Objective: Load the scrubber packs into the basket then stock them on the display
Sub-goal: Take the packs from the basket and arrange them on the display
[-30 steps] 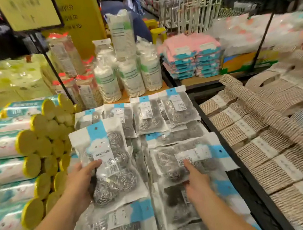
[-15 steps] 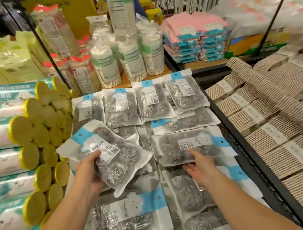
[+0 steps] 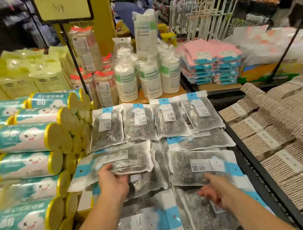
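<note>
The display [image 3: 253,159] of scrubber packs spreads ahead of and beneath both my hands, with bin-bag rolls [image 3: 27,137] stacked left of my left hand [image 3: 113,184]. The pack I hold [image 3: 118,163] lies crosswise just beyond that hand, its long axis left to right, and my thumb and fingers pinch its near edge. My right hand [image 3: 217,192] is loosely spread and empty, just short of the neighbouring pack [image 3: 202,166]. I judge the left hand sets this one down.
</note>
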### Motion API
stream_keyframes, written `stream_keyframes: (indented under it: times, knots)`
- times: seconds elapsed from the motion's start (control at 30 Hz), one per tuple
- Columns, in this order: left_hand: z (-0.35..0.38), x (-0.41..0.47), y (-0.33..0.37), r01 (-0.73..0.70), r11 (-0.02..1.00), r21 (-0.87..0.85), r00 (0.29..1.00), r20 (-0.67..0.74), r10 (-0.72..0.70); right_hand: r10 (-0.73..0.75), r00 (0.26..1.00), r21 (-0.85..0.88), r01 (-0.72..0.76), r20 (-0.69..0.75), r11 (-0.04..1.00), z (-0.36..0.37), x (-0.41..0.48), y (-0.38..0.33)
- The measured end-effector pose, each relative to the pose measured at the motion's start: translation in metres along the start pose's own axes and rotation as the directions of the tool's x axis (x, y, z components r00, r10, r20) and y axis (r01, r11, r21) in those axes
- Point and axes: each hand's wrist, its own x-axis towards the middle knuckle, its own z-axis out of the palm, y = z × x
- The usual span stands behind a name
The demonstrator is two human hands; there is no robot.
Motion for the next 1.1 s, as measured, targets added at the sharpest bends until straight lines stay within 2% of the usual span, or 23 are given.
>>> stream_keyframes:
  times: [0.1, 0.23, 0.43, 0.63, 0.7, 0.8, 0.87, 0.93, 1.03, 1.1]
  knots:
    - [0.004, 0.005, -0.014, 0.046, 0.996, 0.072, 0.999, 0.018, -0.047, 0.006, 0.999, -0.074, -0.008, -0.031, 0.997, -0.003, 0.012, 0.004]
    - [0.000, 0.013, -0.023, 0.124, 0.926, 0.356, 0.991, 0.010, -0.137, 0.005, 0.999, -0.093, -0.010, -0.051, 0.996, -0.003, 0.022, 0.011]
    - [-0.009, 0.022, -0.019, 0.162, 0.830, 0.533, 0.986, -0.056, -0.157, -0.103, 0.983, -0.244, 0.064, -0.150, 0.968, 0.000, 0.028, 0.019]
    - [-0.023, 0.014, -0.007, 0.202, 0.707, 0.678, 0.973, -0.056, -0.225, -0.118, 0.985, -0.278, 0.079, -0.128, 0.957, 0.000, 0.025, 0.017]
    - [-0.026, -0.003, -0.002, 0.176, 0.675, 0.717, 0.974, -0.029, -0.223, -0.138, 0.984, -0.311, 0.098, -0.111, 0.945, 0.001, 0.017, 0.013]
    - [-0.030, -0.035, 0.008, 0.023, 0.572, 0.820, 0.994, 0.040, -0.099, -0.255, 0.966, -0.415, 0.219, -0.034, 0.883, 0.011, -0.006, -0.001]
    - [-0.034, -0.062, 0.017, -0.126, 0.483, 0.866, 0.991, 0.135, 0.016, -0.378, 0.924, -0.424, 0.365, 0.057, 0.828, 0.024, -0.026, -0.014]
    - [-0.044, -0.090, 0.028, -0.285, 0.398, 0.872, 0.958, 0.251, 0.137, -0.494, 0.856, -0.393, 0.510, 0.150, 0.765, 0.041, -0.050, -0.024]
    - [-0.075, -0.136, 0.052, -0.485, 0.215, 0.848, 0.851, 0.402, 0.337, -0.632, 0.700, -0.381, 0.713, 0.333, 0.589, 0.076, -0.089, -0.030]
    - [-0.105, -0.167, 0.070, -0.522, 0.115, 0.845, 0.800, 0.438, 0.410, -0.667, 0.585, -0.338, 0.811, 0.461, 0.478, 0.107, -0.118, -0.024]
